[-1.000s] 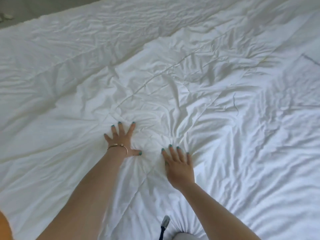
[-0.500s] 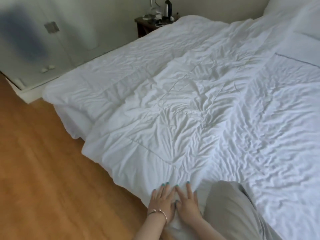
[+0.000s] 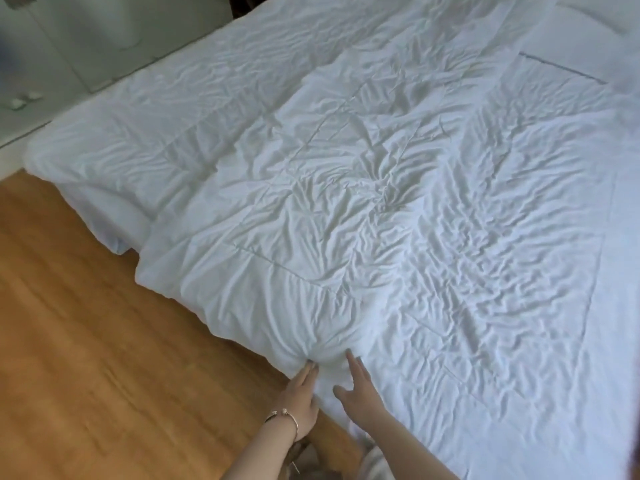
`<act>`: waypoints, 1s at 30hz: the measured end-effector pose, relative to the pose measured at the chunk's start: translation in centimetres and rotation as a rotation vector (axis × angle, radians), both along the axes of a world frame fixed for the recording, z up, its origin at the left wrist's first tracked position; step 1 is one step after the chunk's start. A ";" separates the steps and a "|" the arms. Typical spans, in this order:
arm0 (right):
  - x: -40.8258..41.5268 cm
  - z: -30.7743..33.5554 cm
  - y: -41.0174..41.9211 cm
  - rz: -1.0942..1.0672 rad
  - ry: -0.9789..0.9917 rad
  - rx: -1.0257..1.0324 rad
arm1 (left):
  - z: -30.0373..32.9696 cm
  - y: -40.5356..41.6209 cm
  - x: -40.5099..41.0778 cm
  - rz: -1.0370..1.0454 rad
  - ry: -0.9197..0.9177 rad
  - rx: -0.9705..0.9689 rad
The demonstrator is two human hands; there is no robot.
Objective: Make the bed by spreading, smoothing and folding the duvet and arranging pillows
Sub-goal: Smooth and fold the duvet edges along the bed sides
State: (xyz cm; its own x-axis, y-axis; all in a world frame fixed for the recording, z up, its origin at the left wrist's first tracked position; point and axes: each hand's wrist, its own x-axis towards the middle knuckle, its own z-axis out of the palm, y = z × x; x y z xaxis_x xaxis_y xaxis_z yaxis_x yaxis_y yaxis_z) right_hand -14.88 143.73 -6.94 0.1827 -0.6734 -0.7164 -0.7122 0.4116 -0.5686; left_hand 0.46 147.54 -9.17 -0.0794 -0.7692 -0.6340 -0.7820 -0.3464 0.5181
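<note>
A person's left hand (image 3: 299,398) and right hand (image 3: 358,393), fingers straight and loosely spread, press flat on the near edge of a wrinkled white duvet (image 3: 346,202) above a wooden floor (image 3: 86,341).

No readable text, label, brand, number or sign shows anywhere in view.
</note>
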 end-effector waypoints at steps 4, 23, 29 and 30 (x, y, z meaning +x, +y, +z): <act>0.1 -1.0 0.3 -0.026 0.017 -0.085 | 0.3 1.2 -0.9 0.073 0.023 -0.033; 3.1 3.3 -2.6 -0.164 0.221 -0.063 | 7.7 -7.8 12.8 0.030 -0.222 -0.152; 10.2 4.3 -3.7 -0.291 0.522 -0.090 | 9.5 -15.1 19.9 -0.228 -0.243 -0.106; 11.4 4.9 -3.9 -0.271 0.521 -0.077 | 9.9 -15.4 20.6 -0.263 -0.225 -0.097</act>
